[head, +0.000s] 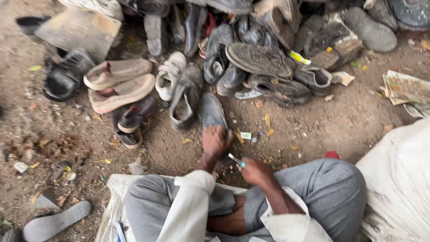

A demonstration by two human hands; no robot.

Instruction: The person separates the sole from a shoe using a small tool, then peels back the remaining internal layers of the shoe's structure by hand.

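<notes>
The left hand [216,141] lies flat on the heel end of a dark shoe [211,112], fingers curled down over it and pressing it to the dirt ground [340,125]. Whether they close right round the shoe I cannot tell. The right hand [253,172] is pinched shut on a small flat tool [236,160] with a pale blade and a turquoise tip, held just right of the left wrist.

As a judgement, the step in hand is steadying the shoe while the tool is brought up to it. Working on it would call for the left hand to hold firm and the tool's tip to travel up and left to meet the shoe's near end.

The shoe sits just beyond the person's knees, at the near edge of the pile of worn shoes [251,62]. Its long axis runs near to far, leaning slightly left, toe pointing away toward the pile. The tool lies slantwise, its turquoise tip toward the near right.

Farther out, a pair of tan sandals [118,85] lies to the left, a grey insole [56,222] at the near left, and folded newspaper [405,87] to the right.
</notes>
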